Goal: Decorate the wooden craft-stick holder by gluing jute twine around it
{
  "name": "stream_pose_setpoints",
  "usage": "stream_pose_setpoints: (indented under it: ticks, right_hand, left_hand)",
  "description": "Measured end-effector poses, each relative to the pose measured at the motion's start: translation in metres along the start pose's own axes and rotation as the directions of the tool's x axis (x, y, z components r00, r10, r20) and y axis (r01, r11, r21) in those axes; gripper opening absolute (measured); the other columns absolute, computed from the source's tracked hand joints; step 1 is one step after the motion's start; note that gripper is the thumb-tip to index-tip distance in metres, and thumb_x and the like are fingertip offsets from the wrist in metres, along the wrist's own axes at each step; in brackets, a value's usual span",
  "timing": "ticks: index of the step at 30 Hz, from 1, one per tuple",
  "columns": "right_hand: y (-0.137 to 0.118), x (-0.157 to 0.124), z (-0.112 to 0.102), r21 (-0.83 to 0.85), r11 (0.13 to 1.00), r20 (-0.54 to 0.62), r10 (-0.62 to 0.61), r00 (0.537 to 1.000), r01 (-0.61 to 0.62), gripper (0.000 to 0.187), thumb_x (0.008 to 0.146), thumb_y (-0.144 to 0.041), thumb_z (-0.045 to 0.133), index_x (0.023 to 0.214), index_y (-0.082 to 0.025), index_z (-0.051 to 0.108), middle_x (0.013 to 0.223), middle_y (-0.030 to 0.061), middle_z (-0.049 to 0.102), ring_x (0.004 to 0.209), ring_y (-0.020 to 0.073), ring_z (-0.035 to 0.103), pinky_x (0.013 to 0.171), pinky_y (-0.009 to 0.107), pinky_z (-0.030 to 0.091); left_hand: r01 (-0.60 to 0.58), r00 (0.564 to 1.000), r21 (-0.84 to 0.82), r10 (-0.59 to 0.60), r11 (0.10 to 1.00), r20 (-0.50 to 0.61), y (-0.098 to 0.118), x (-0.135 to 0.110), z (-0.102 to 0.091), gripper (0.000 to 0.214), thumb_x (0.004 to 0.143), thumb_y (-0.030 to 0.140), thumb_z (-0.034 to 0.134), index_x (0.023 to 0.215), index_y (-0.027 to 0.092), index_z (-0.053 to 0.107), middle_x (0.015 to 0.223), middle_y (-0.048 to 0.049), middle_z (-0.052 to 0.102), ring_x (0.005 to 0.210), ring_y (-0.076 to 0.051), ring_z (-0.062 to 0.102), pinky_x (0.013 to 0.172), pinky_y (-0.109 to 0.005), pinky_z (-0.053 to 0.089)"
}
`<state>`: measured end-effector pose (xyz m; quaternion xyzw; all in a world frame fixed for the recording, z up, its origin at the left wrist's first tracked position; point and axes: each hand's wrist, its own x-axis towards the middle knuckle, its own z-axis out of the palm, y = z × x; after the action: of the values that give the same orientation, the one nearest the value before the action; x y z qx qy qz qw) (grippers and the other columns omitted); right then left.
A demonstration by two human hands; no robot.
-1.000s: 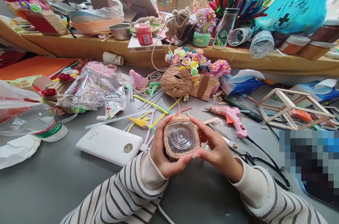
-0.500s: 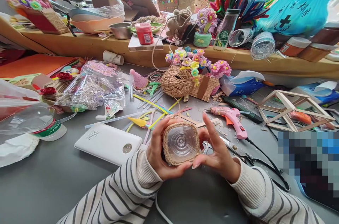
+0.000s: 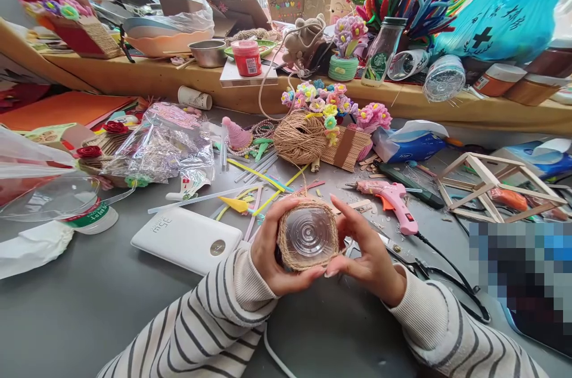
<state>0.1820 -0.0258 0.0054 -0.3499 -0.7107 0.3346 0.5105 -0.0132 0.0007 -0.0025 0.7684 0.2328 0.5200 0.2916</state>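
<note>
A clear plastic container (image 3: 308, 235) with twine wound about its sides is held up in front of me, its ringed base facing me. My left hand (image 3: 272, 253) wraps round its left side, fingers above and thumb along the lower edge. My right hand (image 3: 369, 259) grips it from the right, with the thumb at the lower corner and the index finger beside the upper corner. From the top of the container a strand of twine runs back to the twine ball (image 3: 300, 138).
A white power bank (image 3: 185, 241) lies left of my hands. To the right are a pink glue gun (image 3: 393, 202) with its cord, scissors (image 3: 397, 247) and a wooden stick frame (image 3: 496, 187). Straws, craft sticks (image 3: 342, 148) and pipe-cleaner flowers (image 3: 322, 98) crowd the back.
My right index finger has come down closer to the container's upper right edge. The container has tilted slightly in my hands, and the whole view has shifted a little.
</note>
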Motion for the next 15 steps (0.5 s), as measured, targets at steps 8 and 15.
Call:
stream_pose_setpoints:
  ticks: [8, 15]
  right_hand:
    - [0.001, 0.0003, 0.0004, -0.01, 0.999, 0.018, 0.045, 0.999, -0.045, 0.073, 0.076, -0.056, 0.07, 0.139, -0.027, 0.048, 0.078, -0.0006, 0.06, 0.06, 0.0127, 0.054, 0.054, 0.025, 0.049]
    - [0.0013, 0.0007, 0.0012, -0.057, 0.998, 0.021, 0.004, 1.0, -0.003, 0.076, 0.078, -0.057, 0.067, 0.145, -0.031, 0.04, 0.082, 0.0001, 0.061, 0.06, 0.0123, 0.053, 0.055, 0.024, 0.049]
  left_hand:
    - [-0.005, 1.0, 0.001, 0.005, 1.0, -0.018, 0.0029, 0.0036, 0.0007, 0.086, 0.064, 0.034, 0.079, 0.139, 0.023, 0.038, 0.128, -0.0149, 0.057, 0.121, -0.035, 0.056, 0.106, -0.05, 0.044]
    - [-0.06, 0.997, 0.007, 0.061, 0.998, -0.043, -0.0011, 0.0058, 0.004, 0.085, 0.067, 0.036, 0.077, 0.14, 0.021, 0.037, 0.127, -0.0159, 0.056, 0.119, -0.034, 0.056, 0.105, -0.049, 0.044]
